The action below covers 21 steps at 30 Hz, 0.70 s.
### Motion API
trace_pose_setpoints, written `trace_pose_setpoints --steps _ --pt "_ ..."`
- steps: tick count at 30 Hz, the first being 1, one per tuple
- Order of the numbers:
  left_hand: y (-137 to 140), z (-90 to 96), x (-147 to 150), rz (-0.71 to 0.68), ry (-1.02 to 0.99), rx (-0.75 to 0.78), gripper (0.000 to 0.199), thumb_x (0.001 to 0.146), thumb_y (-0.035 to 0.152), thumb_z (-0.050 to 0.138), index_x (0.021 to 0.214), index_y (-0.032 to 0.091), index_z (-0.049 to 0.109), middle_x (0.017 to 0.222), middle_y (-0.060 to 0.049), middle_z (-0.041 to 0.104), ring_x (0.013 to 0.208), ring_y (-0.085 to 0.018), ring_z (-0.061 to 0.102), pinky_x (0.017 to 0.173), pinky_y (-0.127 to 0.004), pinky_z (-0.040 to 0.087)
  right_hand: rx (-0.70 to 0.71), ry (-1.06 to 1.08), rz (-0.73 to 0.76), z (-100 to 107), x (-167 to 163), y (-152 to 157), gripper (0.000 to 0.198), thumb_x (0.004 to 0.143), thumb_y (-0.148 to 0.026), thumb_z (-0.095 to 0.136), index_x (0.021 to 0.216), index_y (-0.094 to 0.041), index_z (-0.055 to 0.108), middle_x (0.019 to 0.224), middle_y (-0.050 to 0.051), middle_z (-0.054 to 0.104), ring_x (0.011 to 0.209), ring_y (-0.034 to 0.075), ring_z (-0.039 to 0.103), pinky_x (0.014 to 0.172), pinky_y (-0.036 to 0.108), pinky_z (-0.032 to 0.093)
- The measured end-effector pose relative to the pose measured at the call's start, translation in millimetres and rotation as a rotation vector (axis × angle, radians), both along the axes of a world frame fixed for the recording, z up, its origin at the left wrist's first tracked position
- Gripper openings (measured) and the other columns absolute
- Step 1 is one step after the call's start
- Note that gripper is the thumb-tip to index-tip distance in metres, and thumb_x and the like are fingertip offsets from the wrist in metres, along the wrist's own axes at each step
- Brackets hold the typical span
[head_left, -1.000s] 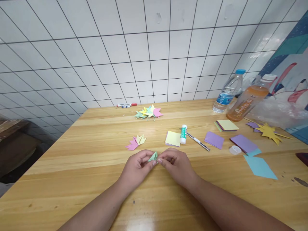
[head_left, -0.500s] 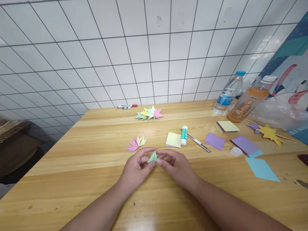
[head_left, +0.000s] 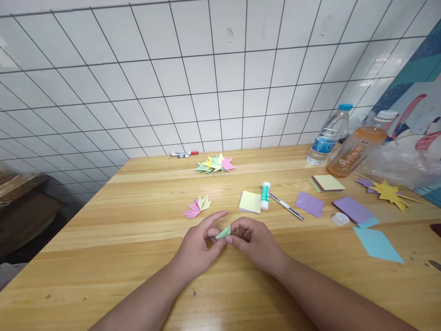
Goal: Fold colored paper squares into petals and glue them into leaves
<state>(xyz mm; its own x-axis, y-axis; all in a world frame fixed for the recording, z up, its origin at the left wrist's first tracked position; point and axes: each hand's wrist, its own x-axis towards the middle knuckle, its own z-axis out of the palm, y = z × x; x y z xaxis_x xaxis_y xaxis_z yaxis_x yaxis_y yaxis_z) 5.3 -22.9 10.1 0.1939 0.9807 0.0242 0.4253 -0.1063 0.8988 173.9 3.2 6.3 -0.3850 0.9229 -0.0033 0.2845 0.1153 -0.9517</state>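
A small folded piece of green paper (head_left: 223, 233) is held between both hands, low over the wooden table. My left hand (head_left: 200, 242) grips its left side near the thumb, with the index finger stretched out above it. The fingers and thumb of my right hand (head_left: 254, 239) pinch its right end. Just beyond my left hand lies a folded pink and cream paper piece (head_left: 197, 207) with pointed tips. A stack of pale yellow square paper (head_left: 250, 202) lies past my right hand, a glue stick (head_left: 265, 196) beside it.
A pen (head_left: 286, 206), purple paper (head_left: 309, 204), a white cap (head_left: 340, 219) and blue paper (head_left: 378, 244) lie to the right. A water bottle (head_left: 324, 138) and an orange drink bottle (head_left: 358, 147) stand behind. Folded paper pieces (head_left: 215, 164) and markers (head_left: 184, 154) sit near the tiled wall.
The green paper has turned in my hands: its point faced up before, and now it lies lower and slants up to the right. My left index finger has lifted off it.
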Motion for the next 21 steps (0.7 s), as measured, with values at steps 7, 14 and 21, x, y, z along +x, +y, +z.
trace_pose_setpoints --steps 7,14,21 --pt "-2.9 3.0 0.5 -0.083 -0.005 -0.036 0.062 0.078 0.023 0.055 0.136 0.026 0.034 0.066 0.003 0.064 0.061 -0.013 0.056 0.060 -0.023 0.044 -0.003 0.066 -0.044 -2.0 1.4 0.7 0.011 0.073 -0.024 0.058 0.065 -0.017 0.058 0.062 -0.001 0.054 0.056 0.010 0.045 0.052 0.021 0.035" --pt "-2.7 0.7 -0.1 -0.112 -0.034 -0.086 0.069 0.077 0.022 0.056 0.140 0.026 0.028 0.065 0.003 0.061 0.056 -0.012 0.052 0.054 -0.021 0.040 -0.035 0.148 -0.071 -1.8 2.4 3.8 0.012 0.074 -0.025 0.057 0.066 -0.016 0.059 0.059 -0.002 0.053 0.053 0.009 0.044 0.051 0.020 0.034" --pt "0.7 -1.9 0.0 -0.040 -0.087 -0.058 0.070 0.076 0.018 0.055 0.139 0.024 0.025 0.063 0.004 0.056 0.058 -0.012 0.052 0.055 -0.022 0.040 -0.134 0.241 -0.065 -0.9 5.1 4.2 0.020 0.079 -0.033 0.053 0.076 -0.016 0.063 0.062 -0.001 0.055 0.053 0.010 0.046 0.052 0.022 0.038"
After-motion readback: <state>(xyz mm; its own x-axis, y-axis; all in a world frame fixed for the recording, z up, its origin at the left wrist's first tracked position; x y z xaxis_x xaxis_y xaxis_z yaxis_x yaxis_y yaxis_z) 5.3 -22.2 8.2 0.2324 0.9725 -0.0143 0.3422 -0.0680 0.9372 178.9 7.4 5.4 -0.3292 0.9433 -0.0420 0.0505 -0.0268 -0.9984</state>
